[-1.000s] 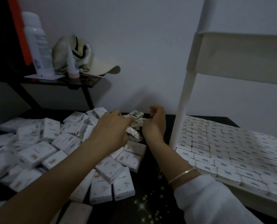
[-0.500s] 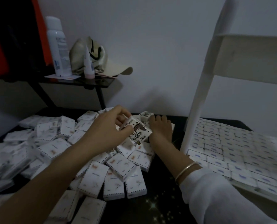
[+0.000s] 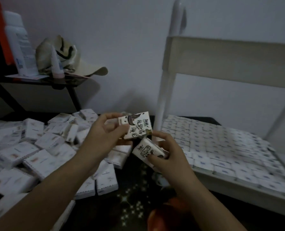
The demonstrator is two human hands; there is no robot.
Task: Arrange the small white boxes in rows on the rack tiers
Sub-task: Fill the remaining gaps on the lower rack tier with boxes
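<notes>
Room: a dim corner with a pale wall (image 3: 121,39). A dark surface (image 3: 133,202) with a sparkle pattern fills the lower frame.
Left hand: the left hand (image 3: 103,139), at centre frame, pinches a printed box (image 3: 136,126) between thumb and fingers, with its drawn face toward the camera.
Right hand: the right hand (image 3: 170,155), just below and to the right, grips a second box (image 3: 146,150) in curled fingers. The two boxes nearly meet at one corner.
Box axes: the printed box leans slightly up and to the right. The second box slants from upper left down to lower right.
Key relation: the white rack (image 3: 173,52) stands to the right of both hands, and the right hand is nearer to it. Both boxes hang above the surface, just left of the front post (image 3: 163,100).
Lower tier: the lower tier (image 3: 230,189), at right of frame, is packed with rows of boxes up to its front rim. No open gap shows.
Upper tier: the upper tier (image 3: 238,59) sits above the hands at upper right. Its top side is hidden, so I cannot tell whether there is free room.
In the way: probably the post, since a box bound for either tier has to pass to its right.
Supply: a loose pile of small white boxes (image 3: 38,147) lies at left of frame.
Background: a side shelf (image 3: 38,80) at upper left bears a spray bottle (image 3: 20,45), a tube (image 3: 55,62) and a cap (image 3: 68,59), well apart from the work.
</notes>
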